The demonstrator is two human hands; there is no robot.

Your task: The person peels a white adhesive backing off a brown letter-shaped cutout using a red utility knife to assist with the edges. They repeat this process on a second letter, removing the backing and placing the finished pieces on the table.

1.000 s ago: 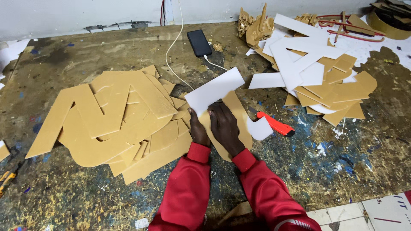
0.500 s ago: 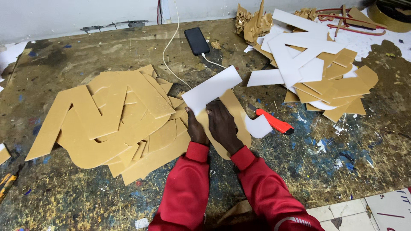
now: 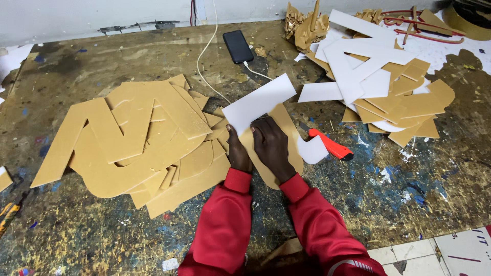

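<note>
White backing sheet point(image 3: 260, 102) half peeled off tan letter cutout point(image 3: 276, 145), mid-worktop near front edge. Left hand point(image 3: 238, 151) flat, pinning cutout steady; right hand point(image 3: 272, 145) fingers curled at peel line, pinching film edge. Orange utility knife point(image 3: 331, 144) just right. Stiff smooth tan letters point(image 3: 138, 138) heaped left.

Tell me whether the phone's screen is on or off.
Off: the phone lies flat on the workbench, screen dark, a white cable plugged in.

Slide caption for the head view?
Both hands, left hand and right hand, press a white sheet on a tan cutout beside an orange knife.
</note>
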